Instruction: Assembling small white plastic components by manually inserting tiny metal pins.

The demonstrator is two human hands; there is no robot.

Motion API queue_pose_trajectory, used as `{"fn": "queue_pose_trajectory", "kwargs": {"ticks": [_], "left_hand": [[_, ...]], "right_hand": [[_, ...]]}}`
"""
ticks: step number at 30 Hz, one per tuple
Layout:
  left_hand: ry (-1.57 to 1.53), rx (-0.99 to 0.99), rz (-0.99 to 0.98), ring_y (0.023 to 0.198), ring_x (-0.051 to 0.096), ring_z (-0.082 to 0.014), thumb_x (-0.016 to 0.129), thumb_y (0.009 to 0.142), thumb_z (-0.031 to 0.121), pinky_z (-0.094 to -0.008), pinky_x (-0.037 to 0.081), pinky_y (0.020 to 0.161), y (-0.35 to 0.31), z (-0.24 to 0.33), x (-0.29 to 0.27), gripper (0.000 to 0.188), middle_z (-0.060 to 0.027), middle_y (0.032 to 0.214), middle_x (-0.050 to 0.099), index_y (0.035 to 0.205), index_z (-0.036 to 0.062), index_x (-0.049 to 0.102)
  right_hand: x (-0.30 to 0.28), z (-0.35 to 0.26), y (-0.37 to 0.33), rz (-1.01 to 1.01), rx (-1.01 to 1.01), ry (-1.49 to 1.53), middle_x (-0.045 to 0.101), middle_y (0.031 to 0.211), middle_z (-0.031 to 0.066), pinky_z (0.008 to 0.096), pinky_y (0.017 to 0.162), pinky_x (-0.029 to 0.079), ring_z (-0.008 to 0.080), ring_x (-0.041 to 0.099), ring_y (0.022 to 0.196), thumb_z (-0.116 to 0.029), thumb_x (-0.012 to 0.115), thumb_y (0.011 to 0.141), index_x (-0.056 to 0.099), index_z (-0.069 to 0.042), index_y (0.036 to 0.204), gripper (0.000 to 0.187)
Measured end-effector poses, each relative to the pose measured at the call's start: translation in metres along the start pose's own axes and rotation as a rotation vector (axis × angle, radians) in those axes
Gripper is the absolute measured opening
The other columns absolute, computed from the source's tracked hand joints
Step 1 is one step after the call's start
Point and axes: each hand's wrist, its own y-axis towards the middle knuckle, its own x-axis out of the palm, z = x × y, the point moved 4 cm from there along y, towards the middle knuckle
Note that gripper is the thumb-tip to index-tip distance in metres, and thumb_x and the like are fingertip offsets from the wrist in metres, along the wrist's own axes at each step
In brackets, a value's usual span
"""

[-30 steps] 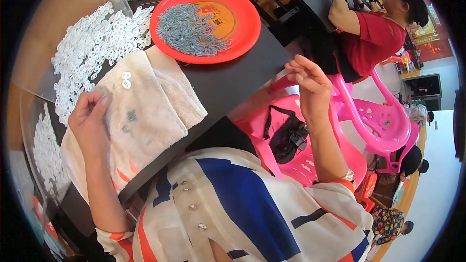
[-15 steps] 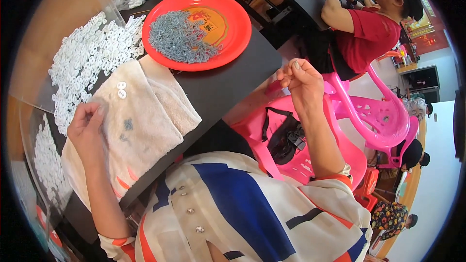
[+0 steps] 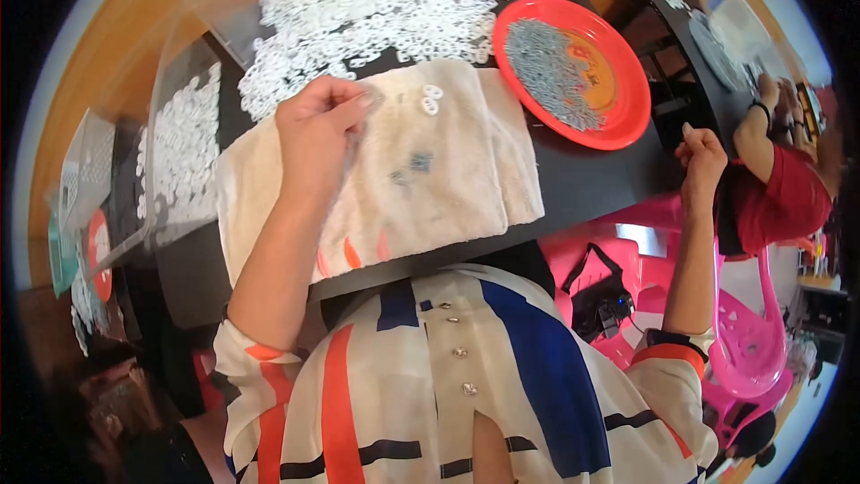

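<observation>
Two small white oval pieces [image 3: 431, 99] with holes lie on a beige towel [image 3: 461, 184] spread over the dark table. My left hand [image 3: 315, 130] is above the towel's left part, thumb and fingers pinched together; whatever they hold, if anything, is too small to make out. A red plate [image 3: 632, 116] to the right carries a heap of small grey screw-like parts [image 3: 546, 67]. Beyond the plate's right edge my right hand [image 3: 703, 159] is raised with its fingers curled and thumb pressed in, its contents hidden. Small grey specks [image 3: 420, 161] mark the towel's middle.
A large spread of white pieces [image 3: 358, 13] covers the table behind the towel. More white pieces [image 3: 184, 143] lie left, by a clear plastic panel. Pink plastic chairs [image 3: 748, 323] stand at right, a black strapped item [image 3: 602, 305] on one. A person in red [image 3: 788, 193] sits nearby.
The view has turned left, so the table things appear further right. My left hand has lifted from the towel's left edge and its fingers are pinched. My right hand is still raised right of the plate.
</observation>
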Motion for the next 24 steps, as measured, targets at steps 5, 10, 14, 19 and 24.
{"fn": "queue_pose_trajectory", "kwargs": {"ticks": [5,10,14,19,24], "left_hand": [[-0.028,-0.053,-0.012,0.052,0.048,-0.0046,0.069,0.078,0.0,-0.0191,0.034,0.044,0.001,0.001,-0.004,0.005,0.0014,0.065,0.057,0.077,0.002,0.064],[-0.12,-0.1,-0.064,0.051,0.05,-0.0064,0.067,0.079,-0.001,-0.0202,0.036,0.042,0.002,-0.003,-0.007,0.004,-0.0013,0.066,0.059,0.079,0.0009,0.064],[-0.172,-0.101,-0.081,0.05,0.051,-0.0075,0.066,0.08,0.0,-0.0207,0.037,0.041,0.004,-0.002,-0.006,0.003,-0.0034,0.066,0.06,0.079,0.0,0.063],[-0.209,-0.138,-0.072,0.05,0.052,-0.0076,0.066,0.08,0.001,-0.0206,0.037,0.04,0.007,-0.005,-0.007,0.003,-0.0041,0.067,0.06,0.08,-0.0007,0.063],[-0.205,-0.146,-0.075,0.051,0.052,-0.0079,0.065,0.081,0.001,-0.021,0.038,0.04,0.007,-0.007,-0.007,0.003,-0.0039,0.068,0.06,0.081,-0.0007,0.063]], "right_hand": [[0.043,-0.086,-0.012,0.114,-0.629,-0.416,0.058,0.094,0.0036,0.0245,0.075,0.046,0.0111,0.055,0.078,0.0,0.061,0.085,0.055,-0.006,0.12,0.035],[0.158,-0.159,-0.081,-0.384,-0.709,-0.154,0.062,0.085,0.0024,0.0269,0.066,0.048,0.0133,0.06,0.074,-0.002,0.061,0.086,0.064,-0.005,0.095,0.011],[0.228,-0.178,-0.116,-0.597,-0.907,-0.379,0.065,0.088,0.0112,0.0363,0.066,0.049,0.0294,0.063,0.075,-0.008,0.065,0.079,0.065,-0.006,0.087,0.008],[0.265,-0.179,-0.13,-0.676,-0.96,-0.624,0.065,0.085,0.0087,0.041,0.065,0.048,0.0312,0.063,0.075,-0.012,0.062,0.081,0.066,-0.008,0.085,0.007],[0.269,-0.172,-0.14,-0.752,-0.904,-0.745,0.064,0.084,0.0086,0.0427,0.064,0.048,0.0312,0.063,0.073,-0.014,0.058,0.083,0.065,-0.008,0.084,0.009]]}}
